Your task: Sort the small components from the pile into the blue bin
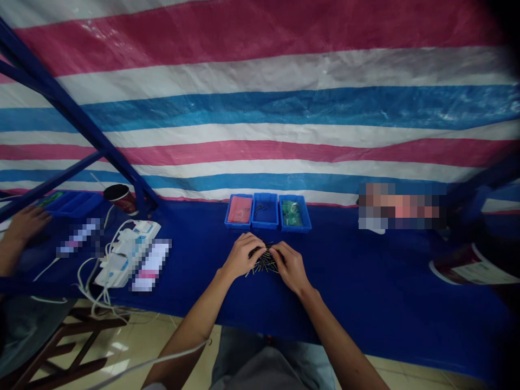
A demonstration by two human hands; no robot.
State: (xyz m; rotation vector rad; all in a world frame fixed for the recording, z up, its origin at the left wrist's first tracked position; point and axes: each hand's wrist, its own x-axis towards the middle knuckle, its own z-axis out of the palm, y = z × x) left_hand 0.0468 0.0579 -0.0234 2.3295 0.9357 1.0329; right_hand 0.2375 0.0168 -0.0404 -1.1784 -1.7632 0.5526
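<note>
A loose heap of thin dark pins with pale metal ends (pixel 265 264) lies on the blue tablecloth (pixel 357 281). My left hand (pixel 242 255) and my right hand (pixel 289 265) meet over the heap, with curled fingers touching its far side. The picture does not settle whether they grip any pins. Just beyond my hands stand several blue plastic trays: one with a pink bag (pixel 239 209), a middle one (pixel 264 210) with a few small dark parts, and one with green circuit boards (pixel 291 213).
A co-worker's hand (pixel 26 222) rests at the far left, near a blue compartment tray (pixel 73 203). A white power strip (pixel 125 254) with tangled cables, a dark-topped cup (pixel 121 197) and blurred items sit nearby. Blue metal struts (pixel 81 122) cross a striped tarpaulin (pixel 260 114).
</note>
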